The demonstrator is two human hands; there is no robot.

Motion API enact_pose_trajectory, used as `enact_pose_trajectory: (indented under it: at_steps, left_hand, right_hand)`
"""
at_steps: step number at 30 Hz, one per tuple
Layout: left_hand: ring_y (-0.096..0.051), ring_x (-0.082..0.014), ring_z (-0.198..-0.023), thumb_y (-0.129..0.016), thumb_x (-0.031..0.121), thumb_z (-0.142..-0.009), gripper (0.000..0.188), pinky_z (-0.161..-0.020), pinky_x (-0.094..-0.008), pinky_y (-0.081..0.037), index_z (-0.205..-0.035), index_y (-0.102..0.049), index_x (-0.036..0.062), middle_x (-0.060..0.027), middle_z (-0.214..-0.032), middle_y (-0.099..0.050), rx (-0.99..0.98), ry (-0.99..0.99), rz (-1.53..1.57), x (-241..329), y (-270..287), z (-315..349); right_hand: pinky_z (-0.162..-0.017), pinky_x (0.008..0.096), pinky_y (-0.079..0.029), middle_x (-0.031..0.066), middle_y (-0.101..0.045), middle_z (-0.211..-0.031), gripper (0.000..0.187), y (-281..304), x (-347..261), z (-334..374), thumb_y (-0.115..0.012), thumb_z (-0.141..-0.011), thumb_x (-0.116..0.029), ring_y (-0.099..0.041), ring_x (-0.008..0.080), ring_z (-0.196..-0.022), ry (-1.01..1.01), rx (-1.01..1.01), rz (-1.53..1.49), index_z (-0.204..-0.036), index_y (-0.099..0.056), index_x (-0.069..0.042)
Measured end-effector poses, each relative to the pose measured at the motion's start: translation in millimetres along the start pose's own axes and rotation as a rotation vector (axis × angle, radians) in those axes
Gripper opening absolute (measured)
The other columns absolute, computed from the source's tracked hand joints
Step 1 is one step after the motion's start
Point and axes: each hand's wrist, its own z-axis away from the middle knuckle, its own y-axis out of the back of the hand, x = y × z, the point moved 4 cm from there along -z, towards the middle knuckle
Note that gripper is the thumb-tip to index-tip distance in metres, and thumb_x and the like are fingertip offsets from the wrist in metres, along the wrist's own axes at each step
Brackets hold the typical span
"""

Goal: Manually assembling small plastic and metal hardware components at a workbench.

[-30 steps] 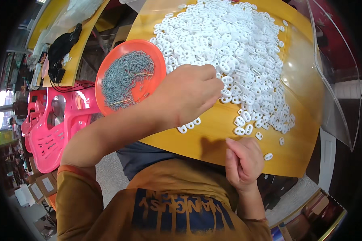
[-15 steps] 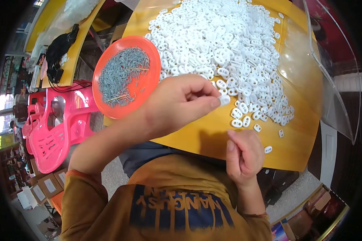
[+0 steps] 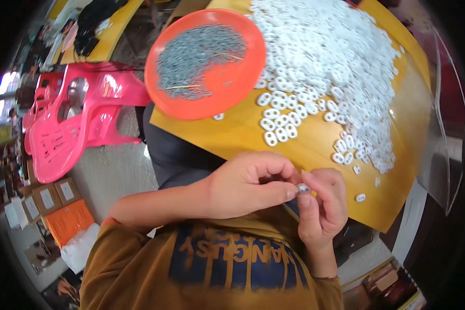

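My left hand (image 3: pixel 253 186) pinches a small white two-holed plastic piece (image 3: pixel 304 188) between thumb and forefinger, just past the table's near edge. Against the piece's other side, my right hand (image 3: pixel 323 206) is closed, thumb and forefinger tips together; whatever they grip is too small to make out. Dark spots show at the piece's holes. Up and to the left of my hands, an orange-red plate (image 3: pixel 212 106) bears a heap of small grey screws (image 3: pixel 196 57) and two thin yellowish sticks. A large pile of similar white pieces (image 3: pixel 320 57) covers the far part of the table.
The yellow table (image 3: pixel 310 147) carries several loose white pieces near its front, one (image 3: pixel 360 197) close to the right hand. A clear plastic sheet (image 3: pixel 423 124) hangs at the right edge. Pink plastic chairs (image 3: pixel 88 113) stand at the left, with cardboard boxes (image 3: pixel 51 199) behind.
My left hand has drawn the white piece back toward my body and met the right hand, which was apart before. The view has shifted, so the plate and pile appear farther up and right.
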Motion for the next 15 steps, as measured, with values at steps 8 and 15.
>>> enact_pose_trajectory:
  at_steps: [8, 15]
  left_hand:
    - [-0.047, -0.0018, -0.08, -0.053, 0.008, -0.087, 0.011, -0.069, -0.0176, -0.04, -0.095, -0.054, 0.0008, 0.0024, -0.086, -0.054, 0.123, -0.05, 0.209, -25.6, 7.1, 21.1]
    - [-0.046, -0.0033, -0.067, -0.051, 0.012, -0.088, 0.012, -0.06, -0.0177, -0.038, -0.095, -0.054, 0.0022, 0.0017, -0.082, -0.052, 0.169, -0.022, 0.279, -32.8, 16.1, 34.4]
  right_hand:
    - [-0.07, 0.023, -0.035, 0.0065, -0.049, -0.092, 0.02, -23.5, 2.7, 19.4, -0.056, -0.081, -0.007, -0.044, 0.012, -0.08, -0.395, 0.054, -0.255, -0.099, -0.054, 0.003]
    - [-0.07, 0.0212, -0.036, 0.0064, -0.048, -0.091, 0.013, -36.9, -0.5, 14.5, -0.055, -0.08, -0.002, -0.045, 0.0112, -0.08, -0.427, -0.018, -0.26, -0.093, -0.054, 0.001]
